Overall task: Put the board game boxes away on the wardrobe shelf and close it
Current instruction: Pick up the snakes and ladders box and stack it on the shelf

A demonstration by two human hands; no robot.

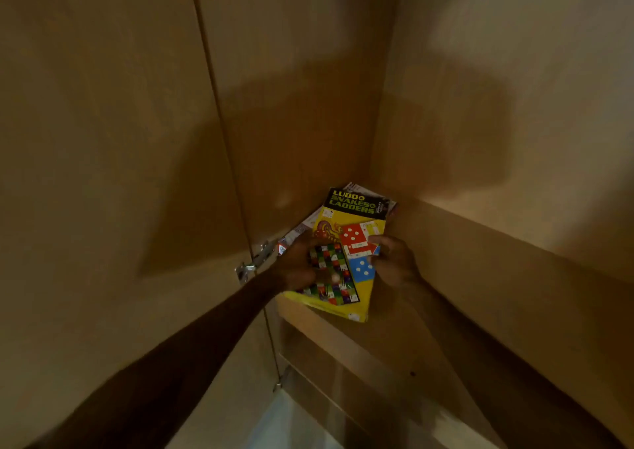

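A yellow Ludo and Snakes & Ladders box (356, 218) lies on the wooden wardrobe shelf (329, 332), on top of another flat box (298, 230) whose pale edges show at its left and far end. The yellow box's near end overhangs the shelf's front edge. My left hand (296, 265) grips the box's left side, fingers over the checkered picture. My right hand (394, 260) holds its right edge, thumb on top. Both hands are blurred.
The open wardrobe door (103, 174) stands at the left, with a metal hinge (254, 265) close to my left wrist. The wardrobe's right side wall (497, 260) runs close beside my right arm. A lower shelf (343, 397) shows below.
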